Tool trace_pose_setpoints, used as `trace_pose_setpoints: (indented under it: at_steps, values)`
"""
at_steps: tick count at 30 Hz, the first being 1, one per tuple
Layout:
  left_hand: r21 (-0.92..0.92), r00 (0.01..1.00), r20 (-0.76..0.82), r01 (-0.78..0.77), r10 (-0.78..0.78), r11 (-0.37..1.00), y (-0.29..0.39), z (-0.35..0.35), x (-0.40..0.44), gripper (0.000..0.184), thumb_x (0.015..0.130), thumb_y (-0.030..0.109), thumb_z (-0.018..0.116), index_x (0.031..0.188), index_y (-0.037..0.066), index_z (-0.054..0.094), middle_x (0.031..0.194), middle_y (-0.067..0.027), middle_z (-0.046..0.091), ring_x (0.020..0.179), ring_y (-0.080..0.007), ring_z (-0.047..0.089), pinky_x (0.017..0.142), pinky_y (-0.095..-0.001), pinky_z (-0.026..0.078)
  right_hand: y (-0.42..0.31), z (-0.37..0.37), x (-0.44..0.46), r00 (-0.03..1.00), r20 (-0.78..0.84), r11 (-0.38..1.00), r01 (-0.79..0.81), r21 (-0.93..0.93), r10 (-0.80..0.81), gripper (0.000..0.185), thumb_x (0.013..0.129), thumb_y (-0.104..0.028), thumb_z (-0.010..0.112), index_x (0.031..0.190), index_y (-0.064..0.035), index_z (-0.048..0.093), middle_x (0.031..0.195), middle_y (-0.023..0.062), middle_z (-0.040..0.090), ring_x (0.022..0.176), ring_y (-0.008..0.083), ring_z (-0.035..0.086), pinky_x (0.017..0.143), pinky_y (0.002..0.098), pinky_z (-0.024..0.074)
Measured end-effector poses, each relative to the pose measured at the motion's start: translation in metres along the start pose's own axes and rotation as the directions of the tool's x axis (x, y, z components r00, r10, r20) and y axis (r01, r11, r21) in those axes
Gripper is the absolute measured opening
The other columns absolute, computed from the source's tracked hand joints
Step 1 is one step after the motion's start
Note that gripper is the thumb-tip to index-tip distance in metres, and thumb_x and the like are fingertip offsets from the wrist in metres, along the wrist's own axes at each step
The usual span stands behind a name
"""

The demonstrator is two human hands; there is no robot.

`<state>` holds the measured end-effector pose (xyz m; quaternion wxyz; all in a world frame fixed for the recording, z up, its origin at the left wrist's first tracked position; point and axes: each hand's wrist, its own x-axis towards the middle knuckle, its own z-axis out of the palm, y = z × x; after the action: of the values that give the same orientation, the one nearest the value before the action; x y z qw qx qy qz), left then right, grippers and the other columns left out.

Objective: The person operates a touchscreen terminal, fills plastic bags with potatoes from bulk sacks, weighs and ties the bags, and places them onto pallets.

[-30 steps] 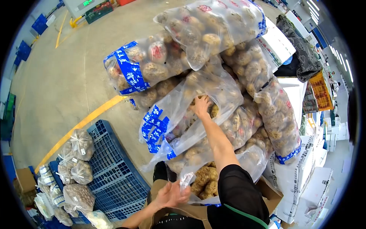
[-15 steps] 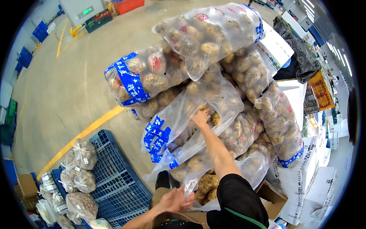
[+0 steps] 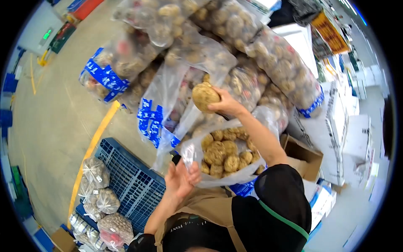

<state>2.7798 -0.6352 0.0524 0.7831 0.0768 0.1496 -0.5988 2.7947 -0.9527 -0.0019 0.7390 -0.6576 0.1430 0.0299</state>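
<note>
A large brown potato (image 3: 205, 97) is in my right hand (image 3: 226, 102), held above the piled bags. Below it an open clear bag (image 3: 210, 182) shows several loose potatoes (image 3: 226, 152). My left hand (image 3: 181, 178) is closed on that bag's left edge, near my apron. Just behind, a larger torn-open bag with blue tape (image 3: 151, 119) lies with its mouth open and potatoes inside.
Full bags of potatoes (image 3: 289, 69) are stacked at the back and right. A blue pallet (image 3: 130, 180) lies at the left beside small tied bags (image 3: 97, 172). An open cardboard box (image 3: 308, 157) and white boxes (image 3: 329, 134) stand at the right.
My right hand has come out of the taped bag with a potato and moved toward me. The view has shifted, and more of the near bag's potatoes now show.
</note>
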Motion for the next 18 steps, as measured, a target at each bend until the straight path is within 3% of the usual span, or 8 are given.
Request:
trace_pose_setpoints:
  at_steps: [3,7,11,13,15,16,17,18]
  values:
    - [-0.001,0.997,0.067,-0.026,0.026,1.0,-0.009,0.007,0.008,0.064,0.08,0.056,0.059,0.124,0.014,0.039,0.082,-0.0029,0.043,0.065,-0.011,0.039,0.059,-0.0254,0.032,-0.037,-0.022,-0.091,0.966,0.254,0.99,0.078,-0.121,-0.045,0.086,0.058,-0.049,0.08,0.125,-0.0045,0.05,0.13,0.0195,0.041,0.119,0.0316,0.043,0.097,0.0396,0.0381]
    - [0.026,0.993,0.109,-0.041,0.038,0.999,-0.024,0.017,0.013,0.058,0.085,0.054,0.055,0.12,0.01,0.042,0.079,-0.0022,0.042,0.062,-0.009,0.039,0.058,-0.0234,0.032,-0.041,-0.024,-0.175,0.953,0.158,0.632,-0.044,-0.774,0.259,0.079,0.061,-0.043,0.08,0.127,-0.0084,0.05,0.142,0.02,0.028,0.126,0.0385,0.035,0.103,0.0443,0.0302]
    - [0.226,1.0,0.006,0.027,-0.029,0.974,-0.036,0.022,0.002,0.055,0.085,0.052,0.055,0.114,0.006,0.046,0.074,-0.0008,0.042,0.056,-0.0067,0.038,0.054,-0.0216,0.03,-0.031,-0.022,-0.208,0.803,-0.302,-0.052,-0.38,-0.924,-0.514,0.083,0.059,-0.038,0.079,0.127,-0.0043,0.048,0.143,0.0228,0.023,0.128,0.0419,0.027,0.102,0.0545,0.0237]
    - [0.299,0.99,-0.089,0.129,-0.107,0.946,-0.039,0.019,-0.013,0.049,0.089,0.046,0.053,0.112,0.004,0.048,0.068,0.0019,0.04,0.049,-0.0053,0.035,0.051,-0.0212,0.027,-0.01,-0.038,-0.206,0.536,-0.574,0.023,-0.718,-0.696,-0.619,0.069,0.062,-0.026,0.077,0.12,0.0023,0.05,0.129,0.0265,0.042,0.116,0.0405,0.044,0.093,0.0509,0.0367]
    - [0.378,0.947,-0.241,0.295,-0.214,0.878,-0.033,0.018,-0.025,0.041,0.091,0.04,0.05,0.112,0.005,0.05,0.065,0.0017,0.04,0.047,-0.0064,0.033,0.049,-0.0215,0.027,0.059,-0.104,-0.201,0.385,-0.923,0.531,-0.788,-0.312,0.028,0.043,0.065,-0.015,0.068,0.101,0.0055,0.059,0.1,0.0263,0.06,0.092,0.0383,0.059,0.074,0.0443,0.048]
    - [0.414,0.908,-0.322,0.389,-0.267,0.823,-0.026,0.017,-0.03,0.038,0.093,0.037,0.048,0.112,0.005,0.051,0.064,0.0016,0.04,0.046,-0.007,0.032,0.048,-0.0216,0.026,0.089,-0.109,-0.205,0.301,-0.942,0.725,-0.615,-0.31,-0.148,0.023,0.067,-0.011,0.06,0.084,0.005,0.062,0.077,0.0205,0.063,0.072,0.0312,0.062,0.058,0.0394,0.0485]
    - [0.436,0.886,-0.356,0.438,-0.296,0.786,-0.018,0.014,-0.034,0.037,0.093,0.036,0.047,0.112,0.004,0.051,0.061,0.0025,0.038,0.044,-0.0068,0.03,0.046,-0.0216,0.025,0.14,-0.122,-0.195,0.338,-0.941,0.993,-0.108,-0.044,-0.004,0.022,0.07,-0.014,0.06,0.081,0.0042,0.064,0.081,0.0154,0.064,0.071,0.0242,0.06,0.058,0.0385,0.0468]
    - [0.459,0.857,-0.394,0.496,-0.332,0.737,-0.01,0.008,-0.036,0.037,0.094,0.034,0.046,0.112,0.002,0.051,0.059,0.0034,0.036,0.042,-0.0066,0.028,0.044,-0.0215,0.024,0.053,-0.057,-0.21,0.329,-0.935,0.973,-0.221,0.061,0.133,0.018,0.072,-0.011,0.059,0.083,0.0023,0.063,0.079,0.0102,0.063,0.066,0.0194,0.057,0.058,0.0374,0.0459]
